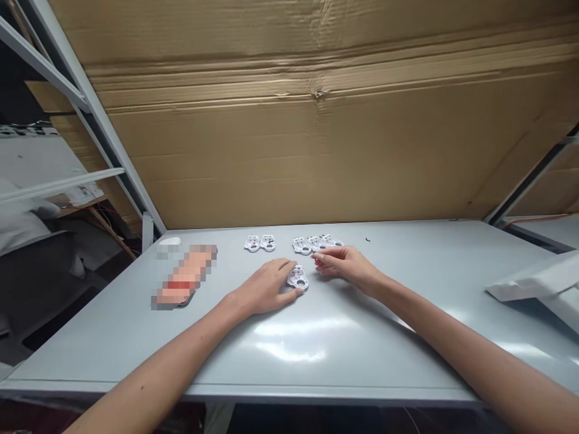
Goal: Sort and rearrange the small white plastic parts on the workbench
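Note:
A white plastic piece with a round hole point(298, 278) lies on the table in front of me. My left hand point(271, 288) grips it by its edges, thumb at the near side and fingers at the far side. Just right of it, my right hand point(340, 264) pinches a small red part point(318, 261), mostly hidden by the fingertips. Behind the hands lie similar white pieces: a pair point(260, 243) to the left and a row of three point(302, 245) partly behind my right hand.
A pixelated flat object point(187, 274) and a white rounded item point(169, 242) lie on the left. A small black bit point(368, 240) sits at the back right. White sheet material point(534, 278) lies at the right edge. A cardboard wall point(289, 157) closes off the table's back.

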### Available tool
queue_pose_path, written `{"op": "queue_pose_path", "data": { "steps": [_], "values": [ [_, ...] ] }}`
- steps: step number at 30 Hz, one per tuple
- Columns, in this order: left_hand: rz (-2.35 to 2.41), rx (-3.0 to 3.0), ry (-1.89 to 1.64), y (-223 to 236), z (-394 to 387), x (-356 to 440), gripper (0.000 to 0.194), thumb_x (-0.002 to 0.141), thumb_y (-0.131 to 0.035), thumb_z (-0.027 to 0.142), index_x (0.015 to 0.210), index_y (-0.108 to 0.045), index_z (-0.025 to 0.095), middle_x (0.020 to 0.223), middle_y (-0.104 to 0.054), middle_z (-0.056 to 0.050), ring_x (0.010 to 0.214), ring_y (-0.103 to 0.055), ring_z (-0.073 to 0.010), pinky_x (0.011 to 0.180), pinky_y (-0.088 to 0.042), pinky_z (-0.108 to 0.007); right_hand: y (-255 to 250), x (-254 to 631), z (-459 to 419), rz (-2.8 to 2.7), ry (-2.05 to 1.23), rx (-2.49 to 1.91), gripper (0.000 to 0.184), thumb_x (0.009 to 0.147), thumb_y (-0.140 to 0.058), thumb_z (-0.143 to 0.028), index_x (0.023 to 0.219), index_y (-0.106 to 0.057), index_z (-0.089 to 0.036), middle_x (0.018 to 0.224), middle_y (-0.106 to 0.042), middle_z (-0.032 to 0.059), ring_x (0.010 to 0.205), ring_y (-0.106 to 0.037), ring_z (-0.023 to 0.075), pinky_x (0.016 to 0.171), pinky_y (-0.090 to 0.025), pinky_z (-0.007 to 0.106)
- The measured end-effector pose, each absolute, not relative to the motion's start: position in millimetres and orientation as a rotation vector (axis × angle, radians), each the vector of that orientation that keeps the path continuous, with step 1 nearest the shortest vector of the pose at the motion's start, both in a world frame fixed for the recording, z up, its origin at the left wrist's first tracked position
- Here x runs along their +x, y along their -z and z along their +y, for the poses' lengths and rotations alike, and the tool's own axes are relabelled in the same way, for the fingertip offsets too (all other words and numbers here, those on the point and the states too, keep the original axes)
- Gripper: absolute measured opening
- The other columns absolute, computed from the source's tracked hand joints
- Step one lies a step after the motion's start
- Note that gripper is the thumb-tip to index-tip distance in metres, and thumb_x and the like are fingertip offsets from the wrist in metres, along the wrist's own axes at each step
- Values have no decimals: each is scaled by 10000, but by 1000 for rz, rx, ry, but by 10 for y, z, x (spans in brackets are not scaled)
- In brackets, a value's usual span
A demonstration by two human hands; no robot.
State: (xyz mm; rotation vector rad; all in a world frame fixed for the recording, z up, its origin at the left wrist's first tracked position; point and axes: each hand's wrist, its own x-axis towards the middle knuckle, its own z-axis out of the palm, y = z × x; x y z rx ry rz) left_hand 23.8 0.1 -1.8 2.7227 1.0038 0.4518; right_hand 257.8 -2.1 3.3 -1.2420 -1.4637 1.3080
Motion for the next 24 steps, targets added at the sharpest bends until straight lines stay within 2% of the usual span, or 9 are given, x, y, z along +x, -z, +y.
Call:
{"op": "queue_pose_path", "data": {
  "steps": [3, 7, 15, 20, 24],
  "values": [
    [980, 2725, -454, 5, -12, 255, 365, 953, -541, 424, 1245, -550, 205, 1222, -628, -117, 1121, -592, -287, 949, -472, -402, -62, 2551, -47, -1657, -1119, -1310, 330, 811, -686, -512, 823, -776, -195, 851, -732, 61, 825, -682, 227, 813, -555, 383],
    [975, 2706, -484, 3, -21, 274, 372, 934, -574, 422, 1248, -558, 223, 1250, -626, -108, 1162, -577, -295, 970, -467, -417, -107, 2525, -89, -1840, -1017, -1215, 251, 847, -634, -423, 908, -790, -235, 957, -768, 48, 865, -688, 227, 802, -534, 354],
    [986, 2668, -518, 35, -17, 295, 303, 917, -608, 397, 1165, -593, 224, 1165, -659, -87, 1095, -604, -284, 915, -483, -397, -11, 2498, -100, -2075, -844, -1056, 205, 866, -577, -305, 865, -770, -236, 873, -763, 32, 783, -667, 210, 698, -504, 322],
    [949, 2680, -539, 46, -9, 320, 324, 911, -625, 389, 1177, -586, 209, 1194, -652, -101, 1117, -599, -285, 933, -478, -393, 66, 2477, -76, -2014, -721, -1052, 158, 836, -629, -294, 838, -777, -239, 1040, -709, 69, 907, -667, 219, 753, -530, 333],
    [946, 2689, -535, 38, -8, 346, 326, 904, -635, 399, 1161, -594, 202, 1181, -660, -102, 1106, -605, -289, 924, -483, -401, 77, 2477, -66, -2119, -623, -1061, 171, 860, -608, -270, 841, -777, -252, 1041, -688, 66, 919, -657, 219, 846, -516, 375]
  ]
}}
